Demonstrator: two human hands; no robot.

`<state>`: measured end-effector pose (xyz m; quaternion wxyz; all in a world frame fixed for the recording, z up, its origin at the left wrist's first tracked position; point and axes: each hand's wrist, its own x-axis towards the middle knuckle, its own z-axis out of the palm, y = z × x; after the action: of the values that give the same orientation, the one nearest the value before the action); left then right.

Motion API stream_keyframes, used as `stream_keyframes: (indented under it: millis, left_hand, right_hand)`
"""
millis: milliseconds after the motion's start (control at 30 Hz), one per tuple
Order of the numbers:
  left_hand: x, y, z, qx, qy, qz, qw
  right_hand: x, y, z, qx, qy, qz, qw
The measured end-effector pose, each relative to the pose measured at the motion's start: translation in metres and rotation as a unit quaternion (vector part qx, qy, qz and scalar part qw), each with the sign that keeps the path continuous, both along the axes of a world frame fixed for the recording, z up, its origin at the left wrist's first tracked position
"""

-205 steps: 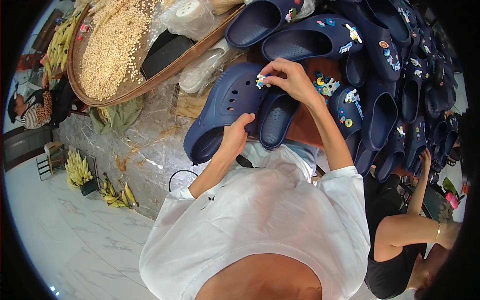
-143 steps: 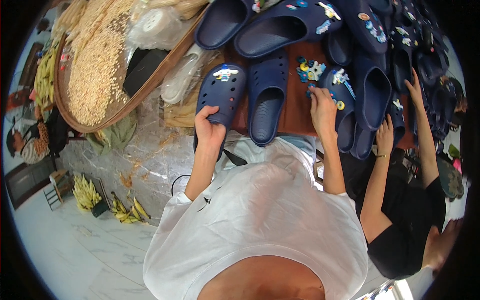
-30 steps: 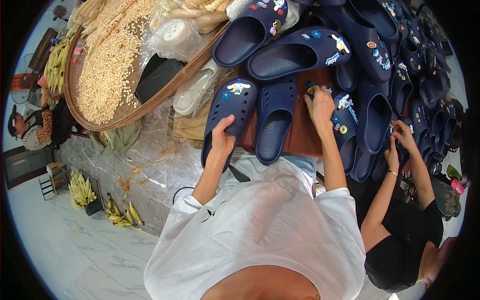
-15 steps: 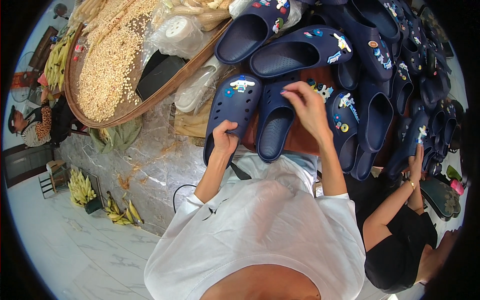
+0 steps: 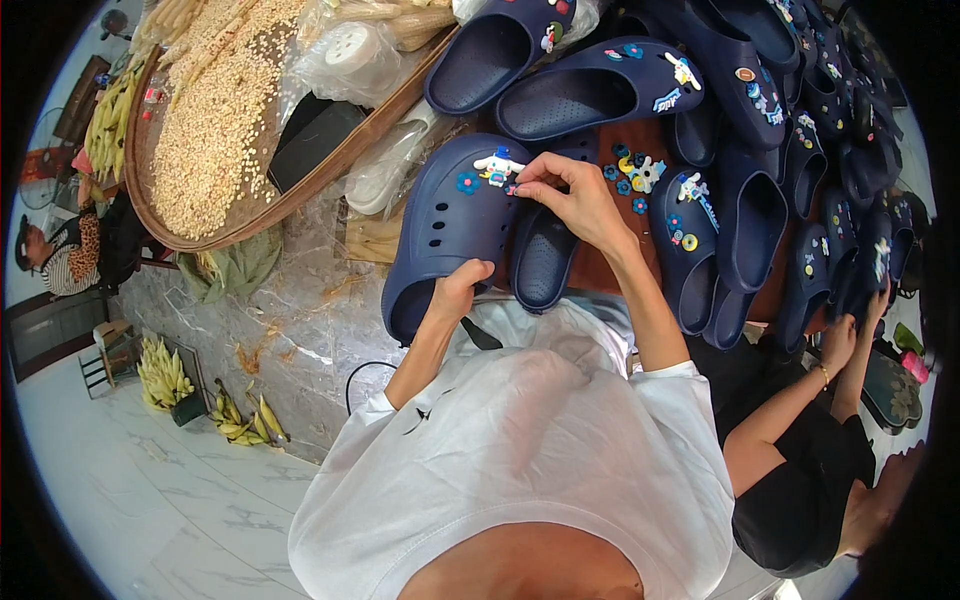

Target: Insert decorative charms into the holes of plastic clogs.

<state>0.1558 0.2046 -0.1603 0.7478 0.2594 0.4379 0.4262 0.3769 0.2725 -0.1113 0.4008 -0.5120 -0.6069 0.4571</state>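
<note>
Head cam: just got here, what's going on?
The person's left hand grips a navy clog near its opening, while the right hand pinches a small charm at the edge of its toe; can't tell whether it's seated. A white character charm and a blue flower charm are already on it. Loose charms lie to the right, and a co-worker's hands are at more clogs farther right.

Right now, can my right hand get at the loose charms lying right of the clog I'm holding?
Probably yes: the loose charms lie close beside the right hand, and nothing seems to cover them. It does look occupied, though, pinching a small charm at the navy clog.
</note>
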Motion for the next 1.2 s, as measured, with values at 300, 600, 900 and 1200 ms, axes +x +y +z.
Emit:
stream_keyframes:
  millis: [300, 600, 900, 1200]
  left_hand:
    - [-0.001, -0.001, 0.014, 0.116, 0.057, -0.03, 0.991]
    - [-0.013, -0.006, -0.003, 0.081, 0.065, -0.065, 0.993]
    - [-0.018, 0.003, -0.005, -0.071, -0.005, 0.054, 0.996]
    - [0.004, 0.015, 0.022, -0.102, -0.165, 0.12, 0.974]
  right_hand:
    - [0.003, 0.0, -0.002, 0.003, -0.048, -0.063, 0.997]
    - [0.009, 0.007, 0.003, 0.01, -0.092, -0.01, 0.996]
    - [-0.011, 0.001, -0.004, 0.047, -0.061, -0.062, 0.995]
    - [-0.021, -0.019, -0.004, 0.163, -0.12, -0.109, 0.973]
